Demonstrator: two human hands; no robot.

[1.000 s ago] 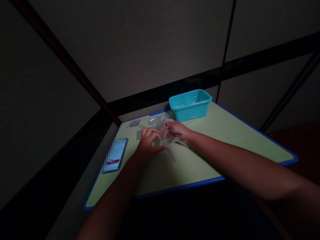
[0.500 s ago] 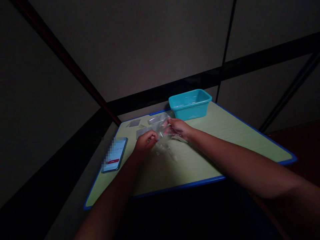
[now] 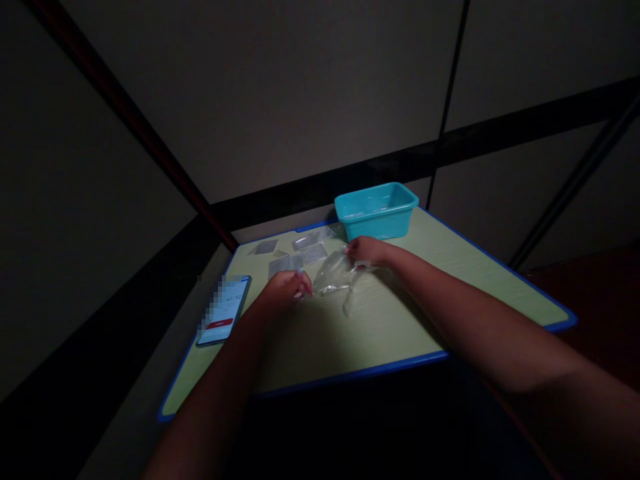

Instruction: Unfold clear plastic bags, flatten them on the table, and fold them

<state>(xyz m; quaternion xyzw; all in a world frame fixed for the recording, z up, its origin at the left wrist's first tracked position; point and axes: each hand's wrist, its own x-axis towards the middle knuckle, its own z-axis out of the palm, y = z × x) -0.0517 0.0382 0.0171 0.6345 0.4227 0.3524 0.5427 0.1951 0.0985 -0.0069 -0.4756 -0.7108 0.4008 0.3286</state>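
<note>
The right hand (image 3: pixel 369 249) has its grip closed, with the fingertips pinching the edge of a clear plastic bag (image 3: pixel 331 275). This bag is between the two hands, over the middle of the surface (image 3: pixel 395 320), which is pale and has a blue border. The left hand (image 3: pixel 289 287) is near the other end of the bag; its fingers are curled together, but I cannot tell if this grip pinches the plastic. Behind the hands, several flat greyish packets (image 3: pixel 314 253) lie on the surface. A turquoise bin (image 3: pixel 381 225) stands at the far edge, just beyond the right hand. At the left side lies a phone (image 3: pixel 223 313) with a lit screen, apart from the left hand.
</note>
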